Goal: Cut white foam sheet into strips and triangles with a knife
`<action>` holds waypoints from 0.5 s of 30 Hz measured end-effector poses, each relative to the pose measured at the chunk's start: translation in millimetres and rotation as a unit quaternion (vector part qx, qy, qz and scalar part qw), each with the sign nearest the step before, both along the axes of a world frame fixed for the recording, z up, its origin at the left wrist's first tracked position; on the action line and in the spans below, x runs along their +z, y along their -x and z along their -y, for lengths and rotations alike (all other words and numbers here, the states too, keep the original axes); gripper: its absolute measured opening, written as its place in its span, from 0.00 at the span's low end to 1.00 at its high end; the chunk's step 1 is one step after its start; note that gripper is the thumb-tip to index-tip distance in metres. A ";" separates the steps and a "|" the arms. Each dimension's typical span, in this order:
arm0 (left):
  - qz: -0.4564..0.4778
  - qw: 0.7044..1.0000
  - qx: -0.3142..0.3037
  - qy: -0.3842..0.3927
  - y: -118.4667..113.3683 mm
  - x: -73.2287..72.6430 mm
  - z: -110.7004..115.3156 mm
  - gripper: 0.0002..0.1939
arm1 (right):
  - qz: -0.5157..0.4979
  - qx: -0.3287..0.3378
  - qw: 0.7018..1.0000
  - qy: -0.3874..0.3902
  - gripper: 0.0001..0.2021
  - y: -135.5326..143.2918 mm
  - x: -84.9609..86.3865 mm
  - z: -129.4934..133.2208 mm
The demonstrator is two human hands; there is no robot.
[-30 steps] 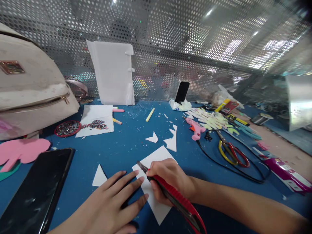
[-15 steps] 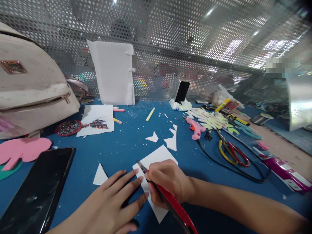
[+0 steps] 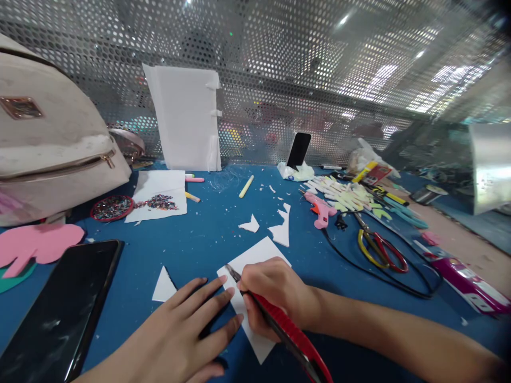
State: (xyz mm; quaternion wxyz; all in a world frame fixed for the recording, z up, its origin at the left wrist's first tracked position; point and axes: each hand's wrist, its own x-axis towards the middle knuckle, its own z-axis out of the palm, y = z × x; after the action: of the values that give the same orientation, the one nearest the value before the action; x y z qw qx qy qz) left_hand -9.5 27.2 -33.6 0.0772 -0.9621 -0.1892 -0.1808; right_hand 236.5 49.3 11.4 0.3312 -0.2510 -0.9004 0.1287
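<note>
A white sheet (image 3: 261, 255) lies at an angle on the blue table. My right hand (image 3: 275, 298) grips a red and black craft knife (image 3: 279, 324), its tip on the sheet near the left corner. Spread flat, my left hand (image 3: 187, 330) has its fingertips on the sheet's left edge and its palm over the table. A small white triangle (image 3: 163, 287) sits just above my left hand. Two torn white scraps (image 3: 250, 224) lie beyond the sheet, apart from it.
To the right are a pink glue gun (image 3: 321, 210) with a black cable, pliers (image 3: 383, 252) and a magenta tool (image 3: 469, 282). At left are a black phone (image 3: 59, 308), pink cutout (image 3: 43, 242), bead dish (image 3: 112, 207) and backpack (image 3: 51, 133).
The knife's handle end has swung slightly to the right, and its tip has shifted a little. My left hand has stayed nearly still.
</note>
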 end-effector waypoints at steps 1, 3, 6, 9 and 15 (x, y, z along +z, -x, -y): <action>0.003 1.000 0.000 0.001 -0.1 0.7 -0.2 0.25 | -0.003 0.003 1.000 0.002 0.07 0.0 0.3 -0.6; 0.009 1.000 -0.003 0.006 0.2 2.6 -0.3 0.25 | -0.004 0.010 1.000 0.011 0.07 -0.5 0.6 -2.0; 0.005 1.000 -0.004 0.017 0.9 4.6 0.4 0.25 | 0.007 0.013 0.999 0.039 0.07 -1.8 1.6 -4.6; -0.006 1.000 -0.004 0.022 1.0 3.4 1.5 0.25 | 0.033 0.018 0.996 0.078 0.05 -4.0 4.3 -7.4; 0.011 1.000 -0.002 0.012 -0.2 -1.2 1.4 0.24 | 0.061 0.018 0.993 0.095 0.04 -7.9 4.0 -9.1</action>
State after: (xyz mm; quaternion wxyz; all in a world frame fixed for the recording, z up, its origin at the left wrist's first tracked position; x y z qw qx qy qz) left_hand -9.3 25.8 -34.8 0.0630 -0.9614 -0.1902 -0.1888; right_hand 244.5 58.4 15.4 0.2481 -0.2724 -0.9070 0.2040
